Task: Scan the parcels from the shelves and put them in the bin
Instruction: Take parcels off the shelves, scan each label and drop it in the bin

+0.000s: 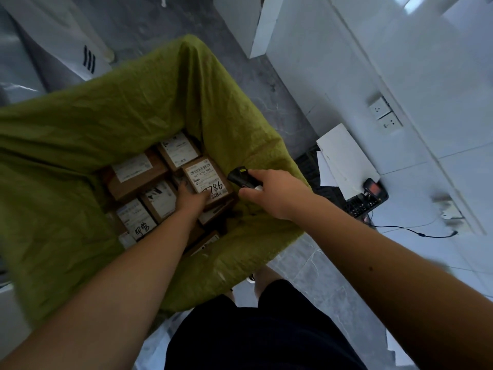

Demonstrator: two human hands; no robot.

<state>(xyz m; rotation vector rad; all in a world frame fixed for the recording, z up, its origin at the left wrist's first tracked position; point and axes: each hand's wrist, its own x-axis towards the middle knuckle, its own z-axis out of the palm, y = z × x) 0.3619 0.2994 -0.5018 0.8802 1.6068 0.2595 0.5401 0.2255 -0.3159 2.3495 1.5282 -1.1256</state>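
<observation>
Green-lined bin (138,108), parcels (205,180) packed edge to edge beneath both hands.

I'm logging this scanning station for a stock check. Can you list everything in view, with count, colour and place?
bin: one, lined with green cloth, centre left.
held parcel: one, brown with white label, over the bin.
other parcels: at least six, brown with white labels, inside the bin.
scanner: one, black, above the bin's right edge.
handheld device: one, black with lit screen, on floor at right.
papers: a few white sheets, beside the device.
wall sockets: two, white, right wall.
cable: one, black, floor at right.
left hand: holds the parcel.
right hand: grips the scanner.
</observation>
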